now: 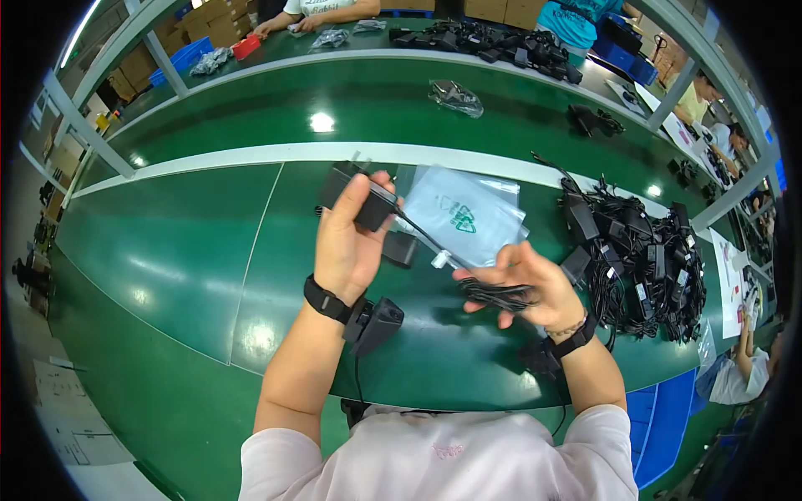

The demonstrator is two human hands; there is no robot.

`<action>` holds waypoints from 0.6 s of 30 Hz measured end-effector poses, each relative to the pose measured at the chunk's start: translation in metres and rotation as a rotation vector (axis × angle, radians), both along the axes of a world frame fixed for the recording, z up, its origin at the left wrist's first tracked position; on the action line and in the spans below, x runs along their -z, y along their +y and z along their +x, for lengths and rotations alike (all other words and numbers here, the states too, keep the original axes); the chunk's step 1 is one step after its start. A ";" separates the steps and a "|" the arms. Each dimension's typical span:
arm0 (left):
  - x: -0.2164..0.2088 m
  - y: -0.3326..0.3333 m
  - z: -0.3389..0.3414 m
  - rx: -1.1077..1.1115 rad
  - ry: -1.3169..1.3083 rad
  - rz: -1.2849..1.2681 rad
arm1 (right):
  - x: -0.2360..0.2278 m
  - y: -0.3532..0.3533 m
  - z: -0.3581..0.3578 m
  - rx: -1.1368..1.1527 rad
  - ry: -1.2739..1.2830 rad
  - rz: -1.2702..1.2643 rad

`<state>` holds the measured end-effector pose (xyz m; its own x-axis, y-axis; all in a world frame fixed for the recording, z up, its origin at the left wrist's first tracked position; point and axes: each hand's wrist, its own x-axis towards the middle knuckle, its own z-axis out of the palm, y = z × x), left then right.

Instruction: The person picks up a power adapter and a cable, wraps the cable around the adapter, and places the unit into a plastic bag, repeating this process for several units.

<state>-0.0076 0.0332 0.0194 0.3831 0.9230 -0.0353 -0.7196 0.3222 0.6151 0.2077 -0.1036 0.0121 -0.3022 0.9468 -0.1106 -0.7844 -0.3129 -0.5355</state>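
My left hand (351, 242) is closed around a black power adapter (372, 204), its plug prongs pointing up and away from me. From the adapter a black cord (422, 232) with a white tag (441, 259) runs across to my right hand (535, 288). That hand grips the coiled bundle of the cord (497, 294) between thumb and fingers. Beyond and between my hands lies a stack of clear plastic bags (443, 200) with a green print. Beside my left hand another black adapter block (400, 249) rests on the green table (284, 309).
A big heap of black adapters with cords (639, 259) lies on the right. Past the white ledge (251, 157), a bagged item (455, 98) and a loose adapter (595, 121) sit on a green surface. Grey frame posts (739, 188) flank the bench. Other people work at the far side and right.
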 end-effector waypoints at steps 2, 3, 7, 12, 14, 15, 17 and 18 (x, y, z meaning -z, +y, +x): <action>-0.005 0.003 0.000 -0.138 0.036 0.110 | 0.013 0.007 -0.004 -0.155 -0.245 0.019; -0.005 0.004 -0.001 -0.204 0.056 0.165 | 0.018 0.009 -0.004 -0.232 -0.365 0.028; -0.004 0.008 -0.014 -0.033 0.121 0.228 | 0.018 0.027 0.008 0.055 -0.833 0.035; 0.016 -0.008 0.003 0.119 0.153 0.135 | 0.005 0.042 -0.019 0.372 -0.398 0.117; 0.026 -0.011 0.009 0.101 0.169 0.126 | 0.006 0.043 -0.032 0.416 -0.363 0.078; 0.029 -0.013 0.010 0.093 0.180 0.118 | 0.008 0.044 -0.036 0.437 -0.344 0.055; 0.034 -0.017 0.009 0.099 0.205 0.162 | 0.016 0.048 -0.034 0.441 -0.338 0.049; 0.036 -0.019 0.009 0.109 0.228 0.208 | 0.022 0.050 -0.032 0.448 -0.336 0.043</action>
<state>0.0011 0.0145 -0.0167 0.4840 0.8734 0.0533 -0.5241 0.2405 0.8170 0.1757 -0.0535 -0.0095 0.1759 0.9803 -0.0895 -0.6198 0.0397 -0.7837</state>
